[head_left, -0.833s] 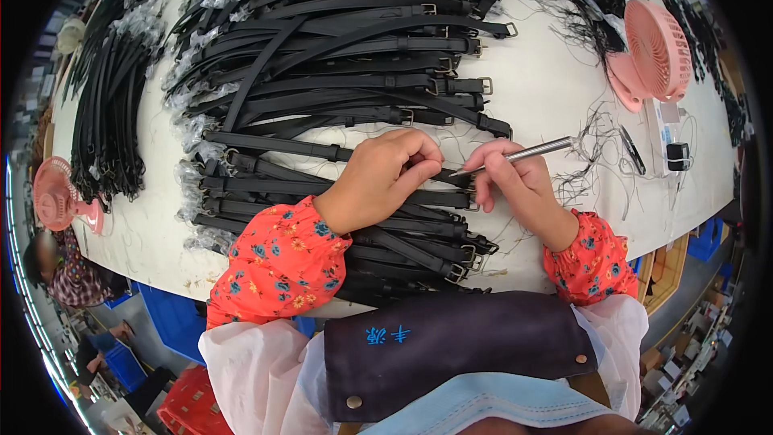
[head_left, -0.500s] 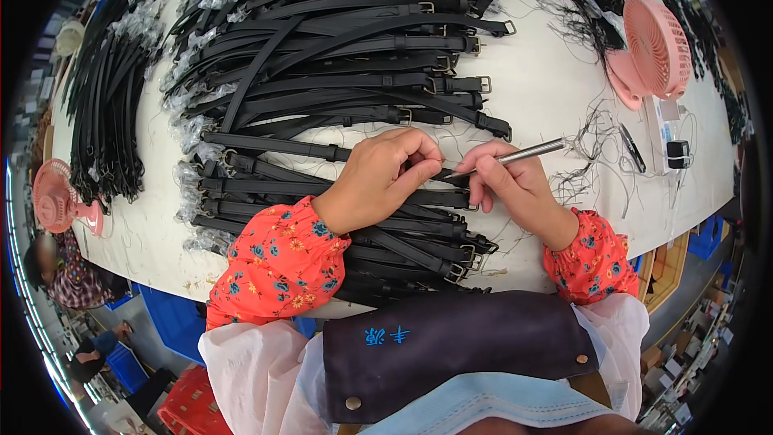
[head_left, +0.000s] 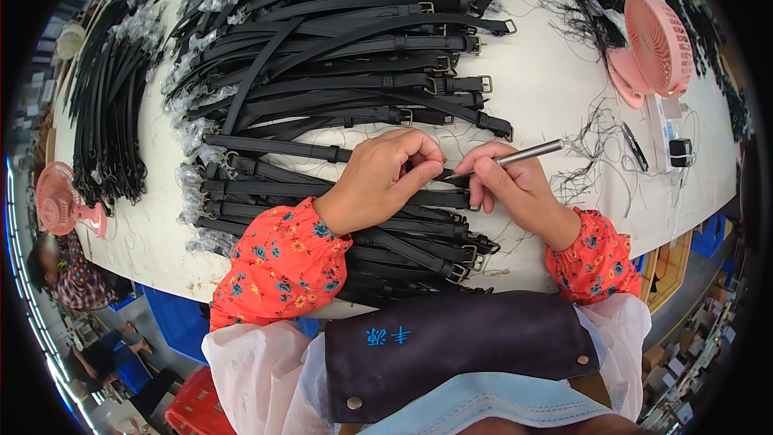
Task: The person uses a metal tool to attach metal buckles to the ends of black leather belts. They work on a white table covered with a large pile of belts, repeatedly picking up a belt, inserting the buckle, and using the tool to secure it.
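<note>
— Nothing much has moved; our right hand (head_left: 515, 189) still grips the metal tool (head_left: 527, 152).
— Our left hand (head_left: 378, 181) pinches the strap (head_left: 439, 197) on the table (head_left: 547, 89). Tool might slip and scratch it.

Black belts (head_left: 346, 72) covered most of the white table (head_left: 547, 105) ahead of and under both hands, leaving no bare way forward there. To the right of the right hand (head_left: 515, 189) a strip of tabletop lay open, broken only by loose black threads (head_left: 592, 153). Further right a pink fan (head_left: 652, 52) blocked the far corner, while a second pink fan (head_left: 60, 201) stood at the left edge.
</note>
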Motion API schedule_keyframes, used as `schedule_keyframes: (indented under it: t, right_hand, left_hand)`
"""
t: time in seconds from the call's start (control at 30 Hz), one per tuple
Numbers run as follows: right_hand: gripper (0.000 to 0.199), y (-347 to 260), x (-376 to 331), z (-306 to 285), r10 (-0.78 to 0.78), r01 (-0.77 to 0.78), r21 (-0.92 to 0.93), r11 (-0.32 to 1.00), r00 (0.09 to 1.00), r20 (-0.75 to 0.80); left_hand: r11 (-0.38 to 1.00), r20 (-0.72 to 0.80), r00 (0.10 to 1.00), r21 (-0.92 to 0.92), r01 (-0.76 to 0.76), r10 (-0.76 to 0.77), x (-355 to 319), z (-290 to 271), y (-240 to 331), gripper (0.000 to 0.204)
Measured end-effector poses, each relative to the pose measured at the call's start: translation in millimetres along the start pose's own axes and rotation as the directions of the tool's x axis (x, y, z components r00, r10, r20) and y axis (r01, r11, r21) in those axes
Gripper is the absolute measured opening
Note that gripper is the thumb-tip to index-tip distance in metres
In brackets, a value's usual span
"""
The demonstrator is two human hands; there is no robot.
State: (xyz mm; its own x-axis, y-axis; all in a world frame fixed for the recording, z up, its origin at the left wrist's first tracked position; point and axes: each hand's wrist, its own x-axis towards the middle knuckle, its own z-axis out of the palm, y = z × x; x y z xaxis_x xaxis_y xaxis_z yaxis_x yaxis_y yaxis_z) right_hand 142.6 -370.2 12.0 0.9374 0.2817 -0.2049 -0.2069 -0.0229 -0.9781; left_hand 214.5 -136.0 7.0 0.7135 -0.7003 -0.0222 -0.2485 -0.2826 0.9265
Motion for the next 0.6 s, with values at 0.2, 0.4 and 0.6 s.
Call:
schedule_keyframes:
  t: [0.2, 0.4, 0.6]
  right_hand:
    - [0.036, -1.0, 0.3, 0.2, 0.003, -0.003, 0.006, 1.0, 1.0, -0.001]
    - [0.036, 2.3, 0.2, -1.2, -0.004, 0.004, 0.007, 1.0, 1.0, 0.009]
    - [0.038, 1.8, -2.2, -4.1, -0.035, 0.039, 0.058, 0.998, 0.997, -0.066]
  left_hand:
    - [1.0, 0.013, 1.0, 0.006, 0.013, -0.013, 0.4, -1.6, 2.3, 0.011]
    - [0.997, 0.024, 1.0, -0.075, -0.008, 0.01, -0.3, -1.6, -5.8, 0.01]
    - [0.997, -0.119, 0.992, -0.072, 0.035, -0.044, 1.6, 1.0, 2.7, 0.027]
